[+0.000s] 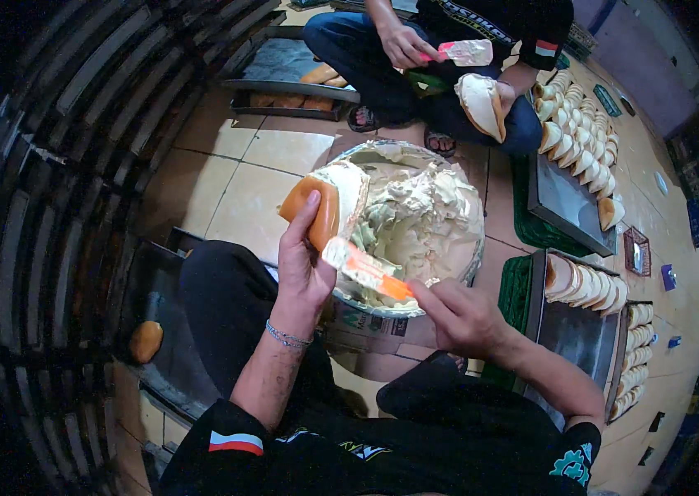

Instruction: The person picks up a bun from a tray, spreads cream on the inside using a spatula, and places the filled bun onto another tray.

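Note:
A split bread bun (314, 212) with a glossy brown crust and cream on its open inner face is gripped in my left hand (304, 252), over the left rim of a large tub (482, 240). Pale whipped cream (428, 211) fills the tub in rough heaps. My right hand (457, 310) closes round the orange handle of a spatula (370, 273). Cream coats the spatula's blade, which points left and lies just below the bun; whether they touch I cannot tell.
Across the tub a co-worker holds a pink spatula (465, 53) and a cream-covered bun (480, 106). Rows of filled buns (585, 136) stand on trays (564, 202) at the right. At my left lies a dark tray (164, 289) with a plain bun (147, 341). Slatted racks (52, 207) line the left side.

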### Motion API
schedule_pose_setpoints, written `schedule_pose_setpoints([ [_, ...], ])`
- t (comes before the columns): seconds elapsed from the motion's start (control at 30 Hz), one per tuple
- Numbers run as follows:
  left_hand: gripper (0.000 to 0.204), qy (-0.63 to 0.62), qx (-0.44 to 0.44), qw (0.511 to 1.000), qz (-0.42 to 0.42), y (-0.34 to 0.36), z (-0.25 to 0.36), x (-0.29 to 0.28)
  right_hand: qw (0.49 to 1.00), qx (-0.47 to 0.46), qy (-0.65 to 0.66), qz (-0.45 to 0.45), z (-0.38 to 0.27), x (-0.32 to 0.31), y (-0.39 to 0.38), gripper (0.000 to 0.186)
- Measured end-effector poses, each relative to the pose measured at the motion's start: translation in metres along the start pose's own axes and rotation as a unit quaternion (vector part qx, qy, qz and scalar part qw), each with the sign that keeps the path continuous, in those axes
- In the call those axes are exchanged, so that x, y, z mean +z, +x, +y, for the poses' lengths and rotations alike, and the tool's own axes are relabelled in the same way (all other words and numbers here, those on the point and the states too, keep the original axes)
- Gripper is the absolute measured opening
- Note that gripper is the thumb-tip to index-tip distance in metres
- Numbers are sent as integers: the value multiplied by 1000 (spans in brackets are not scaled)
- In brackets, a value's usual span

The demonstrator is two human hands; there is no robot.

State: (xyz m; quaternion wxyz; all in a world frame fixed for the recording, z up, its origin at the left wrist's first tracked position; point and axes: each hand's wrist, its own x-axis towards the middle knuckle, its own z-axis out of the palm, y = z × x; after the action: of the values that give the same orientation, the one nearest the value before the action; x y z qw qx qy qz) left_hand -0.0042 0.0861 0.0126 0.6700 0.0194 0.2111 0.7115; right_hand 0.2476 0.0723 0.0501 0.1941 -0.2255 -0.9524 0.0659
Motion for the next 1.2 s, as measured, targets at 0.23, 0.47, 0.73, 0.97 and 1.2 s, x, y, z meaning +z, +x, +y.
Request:
schedule_pose_setpoints([
  [0.23,40,10,5,1000,1,-3,1,3,990,28,66,123,24,-18,6,40],
  [0.47,58,296,222,928,-46,-11,-16,14,711,435,534,143,-7,-9,17,28],
  [0.73,64,530,390,738,-146,-14,-22,20,651,435,615,93,-27,-21,30,30],
  [0.97,61,568,459,666,-152,-2,-24,11,911,232,304,156,-33,-7,19,33],
  [1.2,61,609,514,598,-87,-6,-20,16,981,124,132,72,-42,-2,7,49],
])
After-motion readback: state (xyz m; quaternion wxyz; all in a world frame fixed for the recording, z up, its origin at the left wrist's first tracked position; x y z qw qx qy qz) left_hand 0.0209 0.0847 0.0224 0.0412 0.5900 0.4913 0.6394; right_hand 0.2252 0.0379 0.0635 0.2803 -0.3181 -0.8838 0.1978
